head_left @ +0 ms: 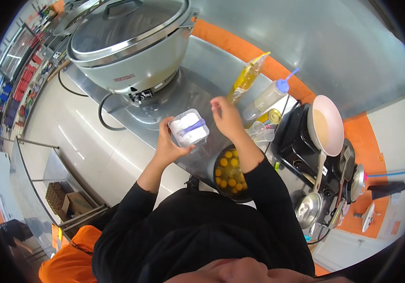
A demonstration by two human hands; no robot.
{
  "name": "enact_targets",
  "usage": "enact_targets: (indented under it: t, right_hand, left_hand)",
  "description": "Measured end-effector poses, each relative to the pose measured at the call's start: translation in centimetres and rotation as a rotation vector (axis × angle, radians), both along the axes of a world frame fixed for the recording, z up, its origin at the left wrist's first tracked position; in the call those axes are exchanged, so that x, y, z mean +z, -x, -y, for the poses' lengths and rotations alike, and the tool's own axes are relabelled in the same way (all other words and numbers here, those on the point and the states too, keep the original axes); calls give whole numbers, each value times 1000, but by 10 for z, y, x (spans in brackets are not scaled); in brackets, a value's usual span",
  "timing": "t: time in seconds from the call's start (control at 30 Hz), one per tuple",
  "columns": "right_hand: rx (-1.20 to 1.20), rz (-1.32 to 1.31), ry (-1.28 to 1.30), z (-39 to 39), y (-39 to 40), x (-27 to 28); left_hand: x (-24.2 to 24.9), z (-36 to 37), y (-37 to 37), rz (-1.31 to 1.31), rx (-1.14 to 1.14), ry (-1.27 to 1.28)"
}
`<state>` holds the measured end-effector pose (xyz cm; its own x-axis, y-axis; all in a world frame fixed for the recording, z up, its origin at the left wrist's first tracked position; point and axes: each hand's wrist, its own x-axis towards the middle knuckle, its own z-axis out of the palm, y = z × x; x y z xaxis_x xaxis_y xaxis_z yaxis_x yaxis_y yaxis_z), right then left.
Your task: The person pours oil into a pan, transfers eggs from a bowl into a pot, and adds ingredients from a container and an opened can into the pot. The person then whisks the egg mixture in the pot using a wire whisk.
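Observation:
My left hand [168, 144] grips a clear plastic tub [204, 140] filled with white powder. A purple spoon [193, 127] lies in the powder. To the right of the tub, my right hand [227, 118] is raised with its fingers curled in toward the thumb. Whether anything small is between those fingertips is hidden. Below my right forearm, a dark round pan [214, 175] holds several raw eggs [231, 170], the yolks whole. Just beyond my right hand stands a pouch of yellow oil [247, 78].
A big rice cooker [131, 61] stands on the steel counter [212, 61]. Near my right arm are a squeeze bottle [266, 100], a yellow can [272, 117] and clear cups [260, 133]. Farther right, a pink frying pan [332, 123] rests on the black stove [291, 137], near a metal saucepan [309, 210].

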<state>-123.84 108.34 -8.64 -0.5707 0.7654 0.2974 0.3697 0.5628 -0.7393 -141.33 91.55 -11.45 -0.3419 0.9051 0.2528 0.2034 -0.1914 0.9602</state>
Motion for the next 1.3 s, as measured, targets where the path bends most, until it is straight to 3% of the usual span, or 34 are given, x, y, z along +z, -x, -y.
enact_targets:
  t: [0.03,0.07,0.13,0.17,0.23,0.33,0.5,0.57,0.6,0.67,0.7,0.77,0.93,1.07,1.17,1.23,1.3]
  right_hand:
    - [45,245,155,-10,5,-28]
    - [57,243,151,-10,12,-50]
    - [295,919,175,7,33,-73]
    - [313,916,162,15,41,-75]
    - [363,1216,120,35,59,-58]
    - [380,1394,88,41,85,-64]
    - [416,1269,-86,26,75,-77]
    - [284,1037,67,5,64,-60]
    - [291,1041,46,-10,56,-56]
    - [243,739,152,-36,39,-49]
    - [237,745,146,-40,33,-42]
    - [426,551,178,-46,18,-30]
    - [526,680,79,-28,13,-32]
    - [474,763,86,-21,12,-59]
    - [335,891,74,4,28,-46]
    - [63,893,121,16,38,-47]
    - [31,930,119,23,44,-48]
  left_hand:
    - [-7,4,8,-51,56,24]
    - [-14,7,16,-104,110,45]
    - [-24,16,26,-170,175,68]
    - [-26,20,29,-126,166,91]
    - [-25,26,32,-44,174,114]
    - [-31,30,37,-61,228,141]
    - [-38,28,44,-68,323,190]
    - [-51,23,51,-106,314,168]
    - [-62,19,54,-101,330,154]
    - [-83,9,60,-116,179,121]
    - [-84,3,58,-83,114,124]
    - [-87,-11,49,-94,36,141]
    - [-111,-47,14,-207,-147,97]
    - [-125,-54,-9,-246,-111,64]
    - [-131,-53,-19,-253,-43,107]
    - [-131,-51,-29,-259,7,124]
    - [-137,-50,-35,-267,59,134]
